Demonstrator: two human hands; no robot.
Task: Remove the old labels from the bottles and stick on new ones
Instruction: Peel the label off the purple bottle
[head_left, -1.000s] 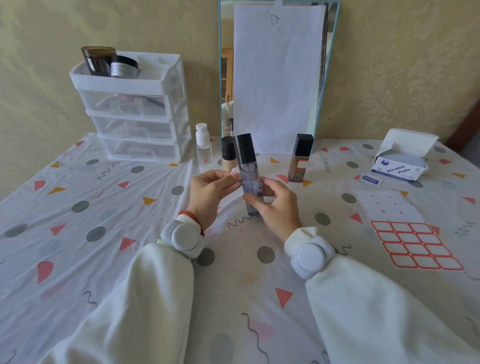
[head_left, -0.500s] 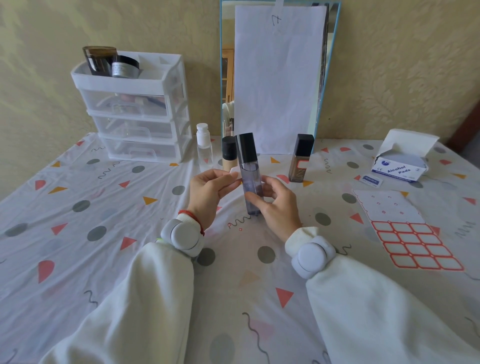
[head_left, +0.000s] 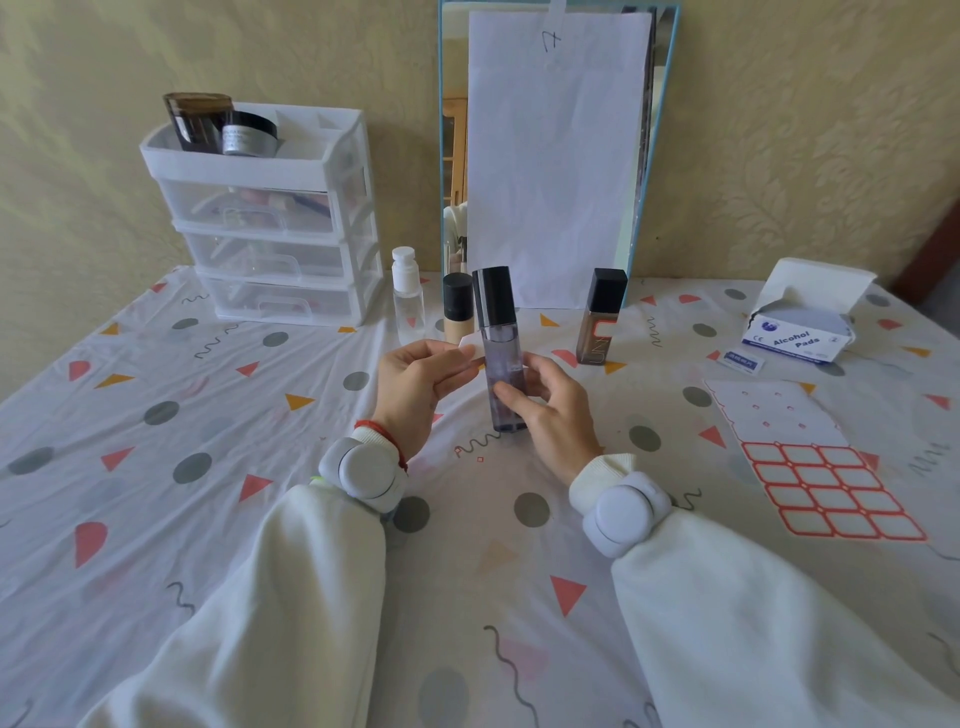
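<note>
Label edge lifted a little further off the bottle since a second ago.

Purple bottle (head_left: 503, 364) stands on the desk (head_left: 156, 467); right hand (head_left: 548, 410) fingers wrap it, left hand (head_left: 421, 384) fingers pinch what seems the half-peeled white label (head_left: 470, 344). Removal looks nearly done.

right hand (head_left: 550, 410) grip – bottle (head_left: 500, 358) upright | left hand (head_left: 415, 387) – pinches label (head_left: 470, 343)

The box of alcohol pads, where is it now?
The box of alcohol pads sits on the table's far right, open, behind the label sheet.
</note>
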